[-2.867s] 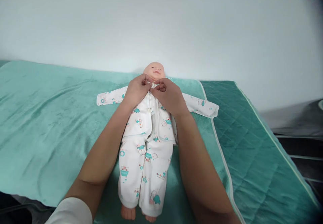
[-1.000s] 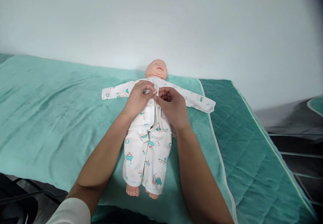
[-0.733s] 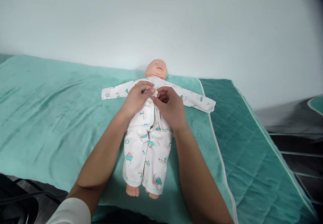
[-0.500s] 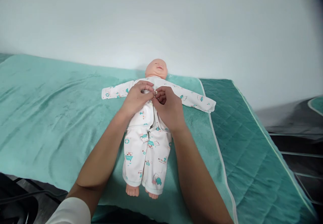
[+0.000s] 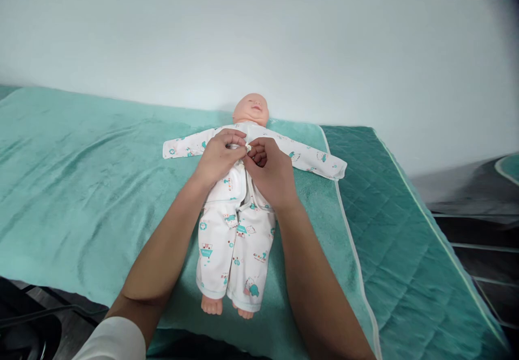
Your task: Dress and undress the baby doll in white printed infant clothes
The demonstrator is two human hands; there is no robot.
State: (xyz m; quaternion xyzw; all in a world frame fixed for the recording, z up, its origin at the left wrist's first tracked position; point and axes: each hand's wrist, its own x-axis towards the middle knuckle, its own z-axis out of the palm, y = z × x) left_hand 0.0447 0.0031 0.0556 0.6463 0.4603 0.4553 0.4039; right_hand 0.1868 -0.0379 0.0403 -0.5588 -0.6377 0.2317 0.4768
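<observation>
A baby doll [image 5: 251, 109] lies on its back, its head toward the wall and its bare feet toward me. It wears a white printed long-sleeved baby shirt [image 5: 308, 155] with the sleeves spread wide, and matching pants [image 5: 250, 262]. My left hand [image 5: 223, 153] is at the chest, thumb and fingers pinching the shirt's front. Against it, fingertip to fingertip, my right hand [image 5: 271, 168] pinches the same spot. A small whitish piece shows between the fingertips; whether it is a button, snap or tie I cannot tell. Below the hands the shirt front hangs parted.
A light green plush blanket [image 5: 109, 187] lies under the doll, with wrinkles on the left. A darker quilted cover [image 5: 389, 219] shows at the right. Behind the doll rises a white wall [image 5: 259, 35]. Metal rack bars [image 5: 482, 248] stand at the far right.
Both hands keep their pinch at the chest. The fingertips and the small whitish piece have shifted very slightly left. The doll lies as before.
</observation>
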